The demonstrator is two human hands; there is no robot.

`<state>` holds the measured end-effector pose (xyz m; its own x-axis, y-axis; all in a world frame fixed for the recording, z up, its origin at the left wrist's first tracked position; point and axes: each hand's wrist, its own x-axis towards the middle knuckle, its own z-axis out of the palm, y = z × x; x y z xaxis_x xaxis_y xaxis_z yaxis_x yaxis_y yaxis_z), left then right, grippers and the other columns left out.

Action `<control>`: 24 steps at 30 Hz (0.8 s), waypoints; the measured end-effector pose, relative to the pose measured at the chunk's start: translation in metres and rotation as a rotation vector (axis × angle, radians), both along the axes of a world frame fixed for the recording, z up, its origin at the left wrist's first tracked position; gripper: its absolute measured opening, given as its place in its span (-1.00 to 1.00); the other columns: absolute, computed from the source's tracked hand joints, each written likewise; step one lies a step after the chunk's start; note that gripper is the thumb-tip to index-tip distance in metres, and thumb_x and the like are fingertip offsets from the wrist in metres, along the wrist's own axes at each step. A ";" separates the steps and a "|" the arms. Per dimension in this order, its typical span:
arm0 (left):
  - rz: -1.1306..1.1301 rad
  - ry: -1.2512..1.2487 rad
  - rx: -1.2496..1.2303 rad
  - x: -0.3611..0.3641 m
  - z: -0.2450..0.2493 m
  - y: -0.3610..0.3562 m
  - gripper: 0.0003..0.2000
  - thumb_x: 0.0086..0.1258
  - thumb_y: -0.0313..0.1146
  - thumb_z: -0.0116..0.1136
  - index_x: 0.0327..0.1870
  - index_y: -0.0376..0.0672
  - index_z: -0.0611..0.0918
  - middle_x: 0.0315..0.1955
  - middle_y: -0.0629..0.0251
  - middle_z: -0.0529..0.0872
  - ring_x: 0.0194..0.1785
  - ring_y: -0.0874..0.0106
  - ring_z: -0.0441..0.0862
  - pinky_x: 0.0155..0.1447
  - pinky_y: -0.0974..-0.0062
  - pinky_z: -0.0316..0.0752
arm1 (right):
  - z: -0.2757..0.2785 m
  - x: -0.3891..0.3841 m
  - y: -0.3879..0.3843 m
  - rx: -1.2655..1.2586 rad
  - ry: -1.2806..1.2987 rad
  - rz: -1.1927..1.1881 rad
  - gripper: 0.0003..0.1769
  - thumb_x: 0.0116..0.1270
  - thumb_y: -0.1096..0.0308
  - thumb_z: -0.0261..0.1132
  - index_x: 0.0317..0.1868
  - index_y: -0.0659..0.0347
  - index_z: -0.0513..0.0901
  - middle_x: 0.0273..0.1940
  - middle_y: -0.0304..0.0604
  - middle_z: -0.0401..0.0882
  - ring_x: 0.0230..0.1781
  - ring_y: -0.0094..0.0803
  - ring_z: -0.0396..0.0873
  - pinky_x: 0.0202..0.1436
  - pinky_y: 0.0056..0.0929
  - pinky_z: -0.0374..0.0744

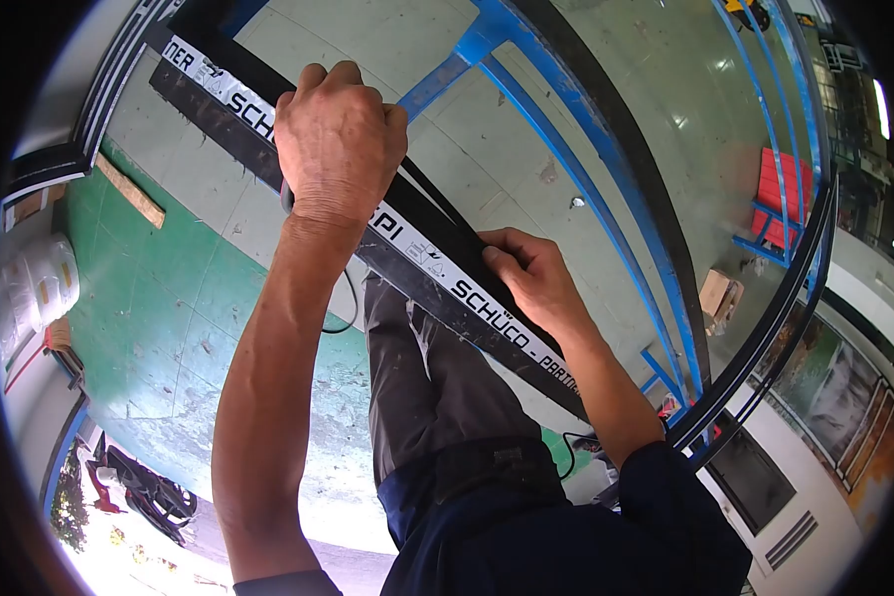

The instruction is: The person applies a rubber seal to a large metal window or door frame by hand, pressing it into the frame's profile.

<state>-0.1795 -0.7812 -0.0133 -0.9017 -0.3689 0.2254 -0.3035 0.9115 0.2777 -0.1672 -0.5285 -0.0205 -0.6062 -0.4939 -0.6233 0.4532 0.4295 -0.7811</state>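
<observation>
Green floor spread wide on the left side of things, so that's where most of the room for moving was. Dark bar cut diagonally across the middle, near edge close against the trousers, so basically no slack between body and work. Its upper side had white printed tape reading SCHÜCO - PARTNER.

Left hand sat on top of the bar with the fingers curled over; couldn't tell what, if anything, was under that palm. Right hand was farther down, thumb and fingers grasping the bar's far edge. Thin black strip ran along that edge between the hands.

Past the far edge, a blue metal frame curved round and pretty much fenced off that side, though floor showed through the gaps. A loose cable hung just below the bar. Also around: a wooden strip on the floor and a wrapped bundle off left, plus a cardboard box and something red beyond the frame.
</observation>
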 end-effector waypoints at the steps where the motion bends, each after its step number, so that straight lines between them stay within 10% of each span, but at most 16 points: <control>1: 0.000 -0.013 0.009 0.000 0.001 0.000 -0.84 0.07 -0.45 0.25 -0.65 -0.32 0.65 -0.48 0.29 0.64 -0.30 0.31 0.59 -0.11 0.25 0.59 | -0.001 -0.004 0.001 -0.006 -0.078 -0.008 -0.76 0.52 0.48 0.23 0.06 0.42 0.71 -0.28 -0.17 0.74 -0.31 -0.63 0.57 -0.27 -0.57 0.52; 14: -0.218 0.032 0.369 0.000 0.008 -0.045 -0.80 0.20 -0.48 0.22 -0.61 -0.33 0.56 -0.61 0.20 0.53 -0.62 0.31 0.50 -0.45 0.33 0.44 | -0.001 0.006 0.010 0.165 0.317 0.165 -0.79 0.46 0.36 0.35 -0.18 0.39 0.63 -0.37 0.09 0.69 -0.46 -0.26 0.61 -0.34 -0.29 0.54; 24: -0.209 0.061 0.210 0.002 0.000 -0.043 -0.72 0.30 -0.41 0.22 -0.64 -0.26 0.55 -0.67 0.31 0.49 -0.69 0.47 0.41 -0.53 0.39 0.37 | 0.018 -0.009 -0.008 0.330 0.065 0.136 -0.86 0.46 0.40 0.36 -0.22 0.32 0.66 -0.39 -0.23 0.67 -0.39 -0.60 0.55 -0.28 -0.49 0.51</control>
